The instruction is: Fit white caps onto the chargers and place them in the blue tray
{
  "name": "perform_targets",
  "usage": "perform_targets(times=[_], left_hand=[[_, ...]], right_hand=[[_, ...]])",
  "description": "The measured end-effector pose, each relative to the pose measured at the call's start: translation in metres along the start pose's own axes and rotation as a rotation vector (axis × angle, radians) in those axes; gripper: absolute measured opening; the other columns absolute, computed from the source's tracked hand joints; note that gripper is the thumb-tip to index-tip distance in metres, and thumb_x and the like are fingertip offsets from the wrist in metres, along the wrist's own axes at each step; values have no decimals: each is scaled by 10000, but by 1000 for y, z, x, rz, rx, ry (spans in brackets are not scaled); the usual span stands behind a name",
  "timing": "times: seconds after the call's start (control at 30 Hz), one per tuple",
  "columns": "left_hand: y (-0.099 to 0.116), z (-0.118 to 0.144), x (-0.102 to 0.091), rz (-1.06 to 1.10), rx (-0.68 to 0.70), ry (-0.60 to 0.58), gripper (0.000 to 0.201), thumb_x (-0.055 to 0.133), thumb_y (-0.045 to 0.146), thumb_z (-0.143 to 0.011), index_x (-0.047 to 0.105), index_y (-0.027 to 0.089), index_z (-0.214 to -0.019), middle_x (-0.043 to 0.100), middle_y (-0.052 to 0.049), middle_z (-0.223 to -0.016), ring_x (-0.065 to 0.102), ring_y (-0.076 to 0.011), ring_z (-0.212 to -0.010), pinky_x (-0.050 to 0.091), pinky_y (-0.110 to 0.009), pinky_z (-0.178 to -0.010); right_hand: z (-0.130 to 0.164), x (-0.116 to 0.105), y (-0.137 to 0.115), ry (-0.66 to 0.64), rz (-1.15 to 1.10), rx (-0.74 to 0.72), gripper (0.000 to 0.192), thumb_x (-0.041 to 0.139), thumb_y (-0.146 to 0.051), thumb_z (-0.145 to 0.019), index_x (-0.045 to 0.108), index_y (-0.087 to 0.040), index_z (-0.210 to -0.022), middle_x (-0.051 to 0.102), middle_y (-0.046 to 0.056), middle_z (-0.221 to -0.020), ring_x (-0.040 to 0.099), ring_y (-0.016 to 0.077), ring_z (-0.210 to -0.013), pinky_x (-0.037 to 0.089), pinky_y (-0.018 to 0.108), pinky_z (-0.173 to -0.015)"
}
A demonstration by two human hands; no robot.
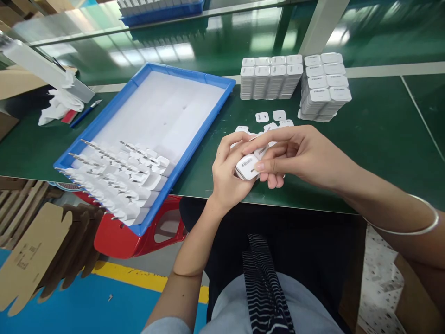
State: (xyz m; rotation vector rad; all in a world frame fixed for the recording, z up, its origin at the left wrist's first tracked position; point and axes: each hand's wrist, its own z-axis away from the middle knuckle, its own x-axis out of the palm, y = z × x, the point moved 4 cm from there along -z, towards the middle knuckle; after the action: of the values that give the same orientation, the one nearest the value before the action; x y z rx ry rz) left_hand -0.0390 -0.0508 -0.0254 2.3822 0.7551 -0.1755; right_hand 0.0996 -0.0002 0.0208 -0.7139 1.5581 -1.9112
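My left hand (227,169) is closed around a short stack of small white rounded-square plastic covers (247,168), each with dark printed lettering and a small slot. Over the stack, my right hand (295,146) has its thumb at the edge of the top cover and its index finger reaching across behind it. Another white cover (261,152) shows between the hands, partly hidden by the fingers. Just beyond my hands, several loose white covers (262,117) lie on the green table, some hidden behind my fingers.
Neat stacks of white covers (271,79) stand at the back, with another block of stacks (325,90) to their right. A blue tray (205,134) on the left holds rows of white plug housings (139,190) with metal prongs. A blue knife (85,113) lies behind it.
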Motion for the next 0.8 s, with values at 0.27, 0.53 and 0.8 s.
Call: perform_targets(times=[0.27, 0.53, 0.8], left_hand=[[0, 1, 1, -14, -3, -50, 348, 728, 420, -908, 686, 223, -1192, 643, -93, -1197, 677, -238, -1087, 604, -428, -942], [2, -1, 1, -30, 25, -53, 330, 754, 354, -895, 694, 197, -1179, 648, -95, -1175, 674, -228, -1079, 606, -418, -953], [3, 0, 2, -49, 63, -58, 265, 702, 233, -921, 678, 204, -1184, 645, -88, -1187, 674, -224, -1092, 626, -405, -940]], right_hand=[[1, -1, 1, 42, -17, 26, 402, 859, -147, -729, 530, -272, -922, 672, -77, -569, 647, 149, -453, 513, 249, -437], [-1, -4, 4, 58, -31, 62, 507, 823, -101, -715, 412, -287, -945, 630, -112, -535, 639, 149, -430, 501, 239, -423], [-2, -3, 7, 96, -99, 74, 588, 897, -122, -660, 405, -291, -935, 602, -122, -521, 604, 131, -402, 500, 230, -383]])
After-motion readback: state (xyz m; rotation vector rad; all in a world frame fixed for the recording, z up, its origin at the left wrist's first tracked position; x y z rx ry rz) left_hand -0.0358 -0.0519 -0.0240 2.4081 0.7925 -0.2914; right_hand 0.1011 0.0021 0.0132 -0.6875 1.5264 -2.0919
